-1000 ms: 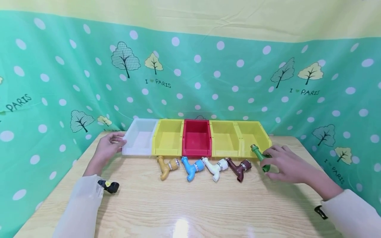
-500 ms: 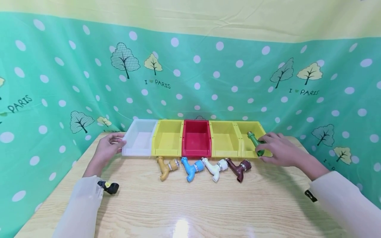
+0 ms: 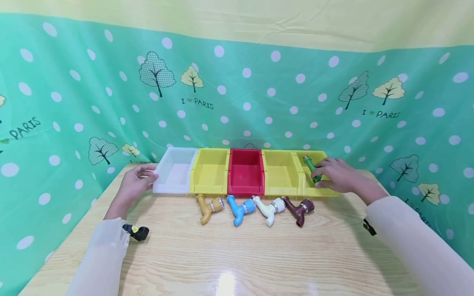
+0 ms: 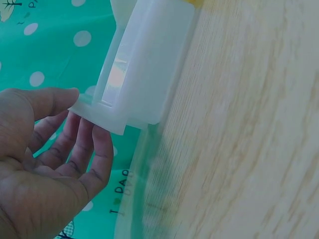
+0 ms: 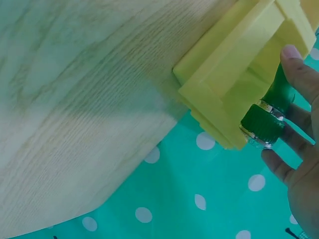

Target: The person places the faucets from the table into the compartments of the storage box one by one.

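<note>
My right hand (image 3: 335, 174) grips a green tap (image 3: 308, 163) over the rightmost yellow bin (image 3: 314, 192). In the right wrist view the tap's ribbed green knob (image 5: 262, 123) with silvery bands shows between thumb and fingers, above the bin's side; part of the tap is covered by the hand. At the far left, my left hand (image 3: 135, 183) holds the side rim of the white translucent bin (image 4: 154, 64), thumb on one side and curled fingers on the other. Ochre (image 3: 205, 209), blue (image 3: 238, 209), white (image 3: 268, 209) and dark brown taps (image 3: 298, 210) lie in front of the bins.
Between the white and rightmost bins stand a yellow bin (image 3: 209, 190), a red bin (image 3: 245, 190) and another yellow bin (image 3: 280, 190), side by side. The wooden table (image 3: 237, 255) extends toward me. A green dotted curtain (image 3: 255, 90) hangs behind and at both sides.
My right hand has carried the green tap leftward and away from me, from the rightmost bin's front right corner to over its interior. The left hand stays at the white bin.
</note>
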Tool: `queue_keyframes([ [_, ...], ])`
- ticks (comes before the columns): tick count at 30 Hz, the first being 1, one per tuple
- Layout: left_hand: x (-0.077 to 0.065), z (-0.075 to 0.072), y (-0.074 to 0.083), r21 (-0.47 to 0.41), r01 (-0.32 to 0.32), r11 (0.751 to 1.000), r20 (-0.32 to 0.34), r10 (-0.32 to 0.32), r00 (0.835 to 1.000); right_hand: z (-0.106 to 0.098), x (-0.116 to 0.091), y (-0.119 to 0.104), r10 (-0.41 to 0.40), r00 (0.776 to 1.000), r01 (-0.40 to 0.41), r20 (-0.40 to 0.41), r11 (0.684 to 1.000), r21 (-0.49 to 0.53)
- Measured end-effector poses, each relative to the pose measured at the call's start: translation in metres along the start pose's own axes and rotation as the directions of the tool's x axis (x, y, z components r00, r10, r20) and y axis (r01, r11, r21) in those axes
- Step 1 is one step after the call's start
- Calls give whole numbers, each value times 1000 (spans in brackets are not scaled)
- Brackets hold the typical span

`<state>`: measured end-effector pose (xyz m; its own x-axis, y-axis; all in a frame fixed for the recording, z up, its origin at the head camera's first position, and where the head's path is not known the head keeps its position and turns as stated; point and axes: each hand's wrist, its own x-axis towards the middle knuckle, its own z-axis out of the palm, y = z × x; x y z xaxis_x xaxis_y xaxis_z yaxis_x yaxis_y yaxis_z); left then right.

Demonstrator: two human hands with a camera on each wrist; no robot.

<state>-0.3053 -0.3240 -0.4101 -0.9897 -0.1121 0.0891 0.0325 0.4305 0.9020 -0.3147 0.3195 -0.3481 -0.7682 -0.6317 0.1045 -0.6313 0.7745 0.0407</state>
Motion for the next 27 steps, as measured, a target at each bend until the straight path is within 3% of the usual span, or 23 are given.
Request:
queue_keyframes([
  [18, 2, 2, 1, -7, 1, 1000, 0, -1, 1000, 13, 27, 7, 79, 991, -80, 109, 997, 12],
  [27, -2, 1, 0, -7, 0, 1000, -6, 0, 1000, 25, 37, 13, 59, 986, -58, 155, 998, -7],
])
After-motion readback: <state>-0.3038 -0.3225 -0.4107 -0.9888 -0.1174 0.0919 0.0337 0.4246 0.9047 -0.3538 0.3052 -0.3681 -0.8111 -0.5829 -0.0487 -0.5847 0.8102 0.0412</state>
